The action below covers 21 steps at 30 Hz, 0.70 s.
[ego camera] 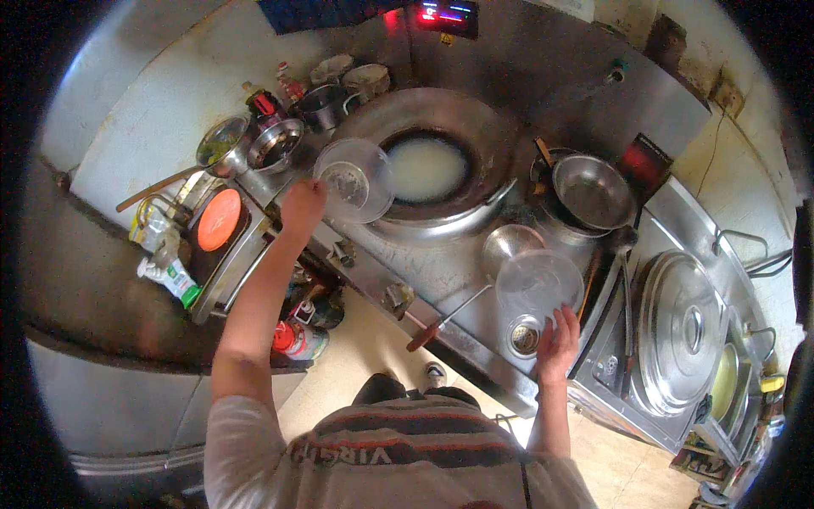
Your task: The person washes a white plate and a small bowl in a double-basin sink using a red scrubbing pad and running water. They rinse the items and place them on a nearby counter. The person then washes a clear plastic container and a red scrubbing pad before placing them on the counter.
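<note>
My left hand [304, 202] grips the rim of a clear plastic bowl [353, 181], held at the near left side of a large wok [432, 105]. Cloudy pale liquid [427, 169] lies in the bottom of that wok. At the right, my right hand [559, 337] has its fingers at the near edge of a translucent round lid or bowl [539, 285]; whether it grips it, I cannot tell. Just beneath that sits a round metal drain strainer [525, 335]. Beyond it stands a metal perforated bowl [512, 245].
A screwdriver [445, 321] lies across the stove's front edge. Metal pans [591, 191] and a large steel lid [683, 331] are on the right. Sauce bottles [264, 105], a long-handled ladle [222, 147] and an orange disc [219, 219] stand at the left.
</note>
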Available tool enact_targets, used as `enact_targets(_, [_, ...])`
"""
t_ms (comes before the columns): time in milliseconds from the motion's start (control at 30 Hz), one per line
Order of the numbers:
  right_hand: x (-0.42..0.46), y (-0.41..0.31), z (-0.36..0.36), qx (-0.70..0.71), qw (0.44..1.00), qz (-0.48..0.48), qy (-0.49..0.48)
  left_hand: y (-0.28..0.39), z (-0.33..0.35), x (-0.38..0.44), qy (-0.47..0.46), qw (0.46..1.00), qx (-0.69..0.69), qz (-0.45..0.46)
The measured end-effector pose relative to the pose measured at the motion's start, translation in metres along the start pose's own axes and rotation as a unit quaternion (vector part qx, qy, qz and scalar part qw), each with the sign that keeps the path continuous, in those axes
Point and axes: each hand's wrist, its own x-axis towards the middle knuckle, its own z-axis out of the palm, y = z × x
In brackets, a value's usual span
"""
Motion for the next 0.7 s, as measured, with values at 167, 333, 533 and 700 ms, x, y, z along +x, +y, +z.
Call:
enact_targets(167, [-0.031, -0.013, -0.023, -0.1, 0.991, 0.091, 0.018, 0.008, 0.081, 0.082, -0.058, 0.991, 0.073, 0.098])
enact_targets(333, [-0.087, -0.061, -0.055, -0.27, 0.95, 0.144, 0.057, 0.034, 0.141, 0.119, -0.125, 0.962, 0.137, 0.201])
enact_targets(533, [-0.124, -0.13, -0.046, -0.333, 0.907, 0.241, 0.091, 0.053, 0.222, 0.127, -0.231, 0.967, -0.012, 0.109])
enact_targets(700, [-0.118, -0.162, -0.021, -0.337, 0.909, 0.229, 0.084, 0.035, 0.235, 0.13, -0.302, 0.903, -0.295, -0.079])
